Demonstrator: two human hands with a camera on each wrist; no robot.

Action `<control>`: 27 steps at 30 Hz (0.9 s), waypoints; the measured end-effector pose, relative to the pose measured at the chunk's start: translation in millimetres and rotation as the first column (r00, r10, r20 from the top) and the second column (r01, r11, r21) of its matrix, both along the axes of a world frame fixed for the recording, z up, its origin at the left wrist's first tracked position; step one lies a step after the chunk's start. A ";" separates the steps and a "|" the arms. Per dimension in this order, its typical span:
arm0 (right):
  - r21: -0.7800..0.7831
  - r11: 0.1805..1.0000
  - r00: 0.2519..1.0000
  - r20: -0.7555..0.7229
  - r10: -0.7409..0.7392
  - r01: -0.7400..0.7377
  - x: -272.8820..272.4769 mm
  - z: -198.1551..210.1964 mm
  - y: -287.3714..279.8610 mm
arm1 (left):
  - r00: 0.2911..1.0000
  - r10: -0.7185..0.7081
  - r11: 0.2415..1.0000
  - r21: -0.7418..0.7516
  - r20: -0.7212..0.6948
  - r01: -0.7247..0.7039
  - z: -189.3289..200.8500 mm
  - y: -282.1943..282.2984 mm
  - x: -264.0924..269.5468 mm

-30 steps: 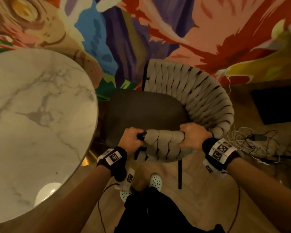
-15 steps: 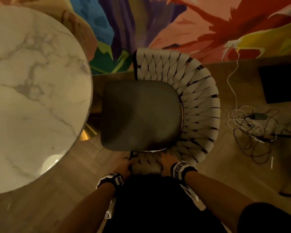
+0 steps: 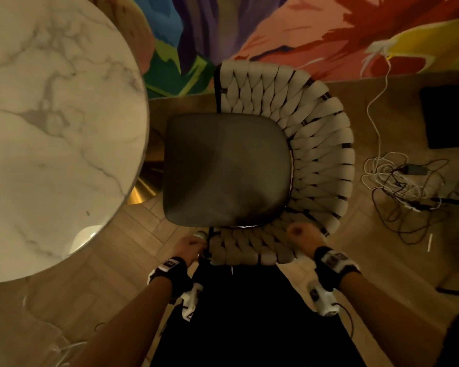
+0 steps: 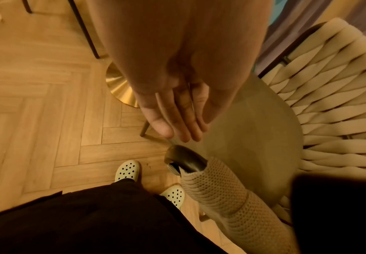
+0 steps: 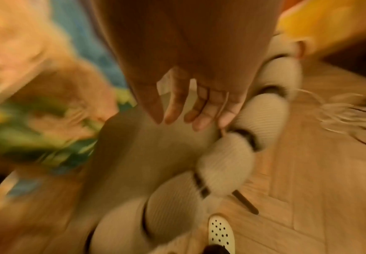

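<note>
- Round white marble table (image 3: 51, 133), far left.
- My left hand (image 4: 173, 111): open, fingers straight.
- Black-framed chair with beige woven-rope back (image 3: 227, 168): beside table; probably heavyish, stiff; grab padded top rail.
- My right hand (image 3: 300, 235): loose, holding nothing.

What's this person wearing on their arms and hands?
The left hand and right hand are bare, forearms unsleeved. Each wrist wears a black fabric strap with a white black-patterned marker tag and a white camera unit beneath. A dark cable trails from the right unit.
</note>
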State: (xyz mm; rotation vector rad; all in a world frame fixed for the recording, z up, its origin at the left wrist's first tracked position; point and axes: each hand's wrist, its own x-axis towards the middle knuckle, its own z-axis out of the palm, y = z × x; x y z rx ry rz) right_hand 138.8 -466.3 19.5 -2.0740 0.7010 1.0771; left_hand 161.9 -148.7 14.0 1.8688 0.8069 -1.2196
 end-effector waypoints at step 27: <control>0.278 0.657 0.702 -0.110 -0.703 0.701 93.7 -27.4 -71.9 | 0.926 -0.324 0.945 0.024 0.195 0.326 22.1 -26.4 20.0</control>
